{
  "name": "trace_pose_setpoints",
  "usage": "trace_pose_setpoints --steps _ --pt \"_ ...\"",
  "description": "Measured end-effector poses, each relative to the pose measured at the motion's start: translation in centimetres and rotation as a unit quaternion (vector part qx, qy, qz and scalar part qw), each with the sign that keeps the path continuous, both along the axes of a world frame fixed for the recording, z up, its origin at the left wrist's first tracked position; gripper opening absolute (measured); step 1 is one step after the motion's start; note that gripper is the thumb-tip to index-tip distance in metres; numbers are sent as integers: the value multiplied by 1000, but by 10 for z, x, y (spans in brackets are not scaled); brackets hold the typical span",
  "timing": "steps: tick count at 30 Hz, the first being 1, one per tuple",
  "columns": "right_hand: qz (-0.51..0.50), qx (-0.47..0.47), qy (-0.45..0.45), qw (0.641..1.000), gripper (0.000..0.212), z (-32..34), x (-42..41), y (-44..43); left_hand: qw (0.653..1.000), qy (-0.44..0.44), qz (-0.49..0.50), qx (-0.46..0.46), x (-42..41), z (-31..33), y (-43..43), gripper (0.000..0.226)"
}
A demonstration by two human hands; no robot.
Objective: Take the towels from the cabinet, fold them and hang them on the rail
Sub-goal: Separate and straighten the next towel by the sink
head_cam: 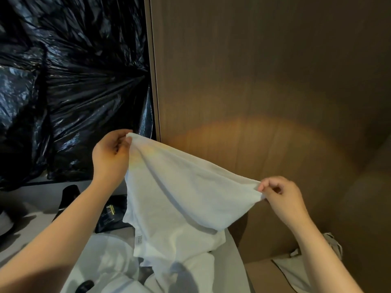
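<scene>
A white towel [179, 193] hangs spread in the air in front of me, its top edge sagging between my hands. My left hand [111, 157] pinches the upper left corner, raised high beside the black plastic. My right hand [281, 195] pinches the right corner, lower and further right. The towel's lower part drapes down onto more white towels [190, 269] heaped on the grey counter [27, 210] below. No rail is in view.
Crinkled black plastic sheeting [69, 81] covers the surface at upper left. A brown wooden panel [264, 92] fills the right. A black packet with a yellow label [110, 214] and dark objects [67, 197] lie on the counter. A white sink basin [110, 256] sits below.
</scene>
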State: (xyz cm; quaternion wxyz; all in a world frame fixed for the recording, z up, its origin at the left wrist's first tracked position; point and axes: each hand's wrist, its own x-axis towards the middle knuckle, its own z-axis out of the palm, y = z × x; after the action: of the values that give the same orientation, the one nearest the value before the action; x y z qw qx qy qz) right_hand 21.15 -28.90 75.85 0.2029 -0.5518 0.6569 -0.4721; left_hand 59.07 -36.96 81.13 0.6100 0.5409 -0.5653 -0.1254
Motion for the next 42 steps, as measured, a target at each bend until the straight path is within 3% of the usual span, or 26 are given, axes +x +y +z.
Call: trace_pose_setpoints --steps 3,6,13,19,22,26,30,38,42 --pt "82 60 89 991 23 -5 -6 10 1000 5 15 10 7 -1 -4 21" --pt "102 90 172 976 22 -7 -15 13 1000 5 15 16 10 -4 -7 22" --pt "-2 -55 304 951 12 54 -20 -23 999 20 48 8 9 13 -16 25" --pt "-99 -240 233 937 5 144 -15 -52 996 44 61 -56 11 64 -22 25" --pt "-101 -278 189 936 5 167 -10 -58 993 65 49 -89 8 83 -19 25" --pt "-95 -193 219 952 2 145 -8 -55 994 52 44 -79 2 77 -6 23" --pt "-56 -58 217 973 15 102 -1 -46 999 37 6 -40 -14 58 17 19" --pt "167 -63 106 978 14 74 80 -16 996 4 -81 20 -56 12 61 16" --pt "224 -53 46 972 27 64 113 -2 993 25 -110 36 -64 2 76 18"
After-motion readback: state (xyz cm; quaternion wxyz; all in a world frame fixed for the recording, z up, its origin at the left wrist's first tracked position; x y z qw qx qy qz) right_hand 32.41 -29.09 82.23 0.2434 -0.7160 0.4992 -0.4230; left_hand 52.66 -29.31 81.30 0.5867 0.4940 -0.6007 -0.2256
